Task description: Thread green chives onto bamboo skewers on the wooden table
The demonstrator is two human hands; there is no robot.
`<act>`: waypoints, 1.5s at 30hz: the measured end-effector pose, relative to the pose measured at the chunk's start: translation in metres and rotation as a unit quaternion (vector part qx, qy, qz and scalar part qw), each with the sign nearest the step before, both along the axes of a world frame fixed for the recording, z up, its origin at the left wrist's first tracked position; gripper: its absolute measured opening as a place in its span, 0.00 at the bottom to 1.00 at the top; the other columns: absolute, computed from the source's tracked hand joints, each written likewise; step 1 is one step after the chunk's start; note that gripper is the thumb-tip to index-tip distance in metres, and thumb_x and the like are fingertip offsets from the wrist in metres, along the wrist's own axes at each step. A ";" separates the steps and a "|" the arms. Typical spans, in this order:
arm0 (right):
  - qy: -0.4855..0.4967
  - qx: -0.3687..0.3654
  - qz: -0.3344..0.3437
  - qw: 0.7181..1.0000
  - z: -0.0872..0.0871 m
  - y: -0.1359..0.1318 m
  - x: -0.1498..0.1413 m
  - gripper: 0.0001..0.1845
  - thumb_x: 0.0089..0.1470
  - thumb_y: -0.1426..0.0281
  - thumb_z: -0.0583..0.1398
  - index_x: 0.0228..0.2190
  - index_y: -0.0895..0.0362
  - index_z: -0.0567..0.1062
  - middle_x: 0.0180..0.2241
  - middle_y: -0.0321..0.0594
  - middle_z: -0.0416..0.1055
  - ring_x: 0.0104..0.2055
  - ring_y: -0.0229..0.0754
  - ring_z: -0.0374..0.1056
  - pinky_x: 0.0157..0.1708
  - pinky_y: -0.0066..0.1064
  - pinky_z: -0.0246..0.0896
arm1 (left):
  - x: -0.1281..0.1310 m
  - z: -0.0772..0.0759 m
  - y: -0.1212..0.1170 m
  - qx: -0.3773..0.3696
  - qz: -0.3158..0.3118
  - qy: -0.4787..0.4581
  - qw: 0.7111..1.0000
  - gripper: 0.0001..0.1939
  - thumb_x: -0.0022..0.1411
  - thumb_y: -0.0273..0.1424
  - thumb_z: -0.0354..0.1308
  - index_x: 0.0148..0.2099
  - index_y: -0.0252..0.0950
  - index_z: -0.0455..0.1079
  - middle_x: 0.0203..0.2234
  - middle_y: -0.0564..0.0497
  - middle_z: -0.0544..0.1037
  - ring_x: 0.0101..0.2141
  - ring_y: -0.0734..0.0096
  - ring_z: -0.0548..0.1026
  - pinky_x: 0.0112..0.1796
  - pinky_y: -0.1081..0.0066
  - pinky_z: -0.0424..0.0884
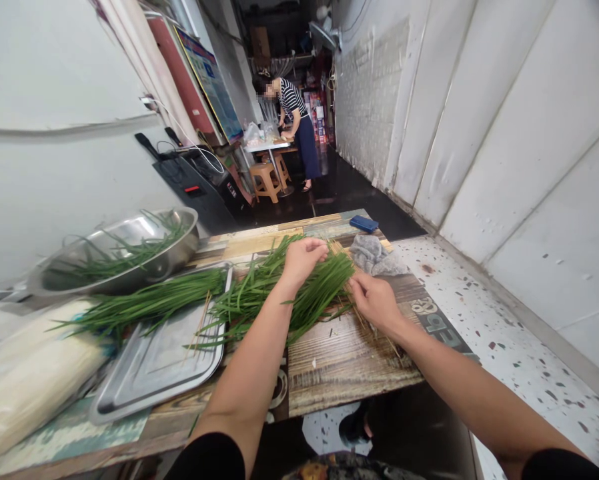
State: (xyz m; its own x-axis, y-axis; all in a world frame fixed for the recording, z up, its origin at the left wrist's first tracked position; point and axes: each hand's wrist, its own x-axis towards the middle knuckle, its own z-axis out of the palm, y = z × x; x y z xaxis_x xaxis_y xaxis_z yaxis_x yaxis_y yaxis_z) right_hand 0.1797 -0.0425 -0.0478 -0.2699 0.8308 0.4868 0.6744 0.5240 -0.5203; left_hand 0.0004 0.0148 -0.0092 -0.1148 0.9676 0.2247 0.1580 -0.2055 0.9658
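A loose pile of garlic chives point(324, 287) lies on the wood-patterned table between my hands. My left hand point(302, 260) is over the far side of the pile, thumb and fingers pinched; anything between them is too small to make out. At the cut ends of the chives, my right hand point(374, 300) has its fingers curled and closed, their tips touching the stalks; what they grip is hidden. Thin bamboo skewers point(392, 347) stick out beneath and beside that hand. To the left, more chives point(164, 300) rest across a metal tray point(164, 373) with a few skewers.
A steel bowl point(154, 267) with chives stands at the left behind the tray. A plastic-wrapped pale package point(34, 380) lies front left. A grey rag point(374, 255) and blue box point(364, 224) sit at the table's far right. Another person point(299, 127) bends over a table beyond.
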 end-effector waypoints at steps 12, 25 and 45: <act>0.000 0.003 0.000 1.000 0.001 -0.001 0.000 0.15 0.56 0.68 0.49 0.25 0.56 0.72 0.22 0.38 0.71 0.25 0.37 0.64 0.27 0.26 0.49 | 0.000 -0.002 0.001 0.013 -0.005 0.002 1.000 0.09 0.46 0.30 0.61 0.31 0.30 0.71 0.21 0.52 0.74 0.23 0.76 0.72 0.29 0.73 0.70; 0.023 -0.001 0.001 1.000 0.001 -0.001 0.000 0.15 0.56 0.69 0.49 0.24 0.56 0.71 0.23 0.38 0.71 0.26 0.37 0.65 0.28 0.25 0.50 | -0.003 -0.006 0.000 0.081 -0.041 0.094 0.991 0.08 0.49 0.32 0.60 0.32 0.32 0.74 0.25 0.50 0.77 0.27 0.73 0.74 0.34 0.72 0.70; 0.061 0.020 -0.016 0.998 0.002 0.001 0.003 0.16 0.59 0.65 0.48 0.33 0.57 0.73 0.29 0.40 0.74 0.30 0.38 0.67 0.32 0.26 0.56 | -0.013 0.022 -0.020 -0.039 -0.225 0.137 0.964 0.17 0.44 0.34 0.66 0.39 0.36 0.76 0.33 0.51 0.79 0.38 0.65 0.75 0.41 0.71 0.68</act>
